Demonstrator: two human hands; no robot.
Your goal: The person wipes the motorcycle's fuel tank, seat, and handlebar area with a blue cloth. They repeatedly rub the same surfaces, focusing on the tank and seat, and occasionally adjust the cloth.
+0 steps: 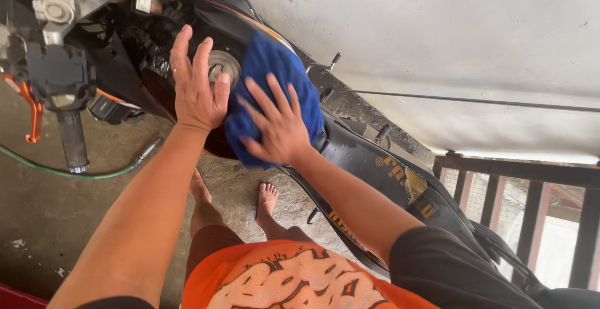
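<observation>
On the black fuel tank (187, 90), our right hand (278, 127) presses a blue cloth (275, 71) with spread fingers; our left hand (197, 90) lies open, holding nothing. We think the cloth may slip off toward the wet floor (56, 215).

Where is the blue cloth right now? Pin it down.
In the head view, the blue cloth lies on the motorcycle's black fuel tank, just right of the metal filler cap, pressed down by the right hand; the left hand rests flat beside it.
</observation>
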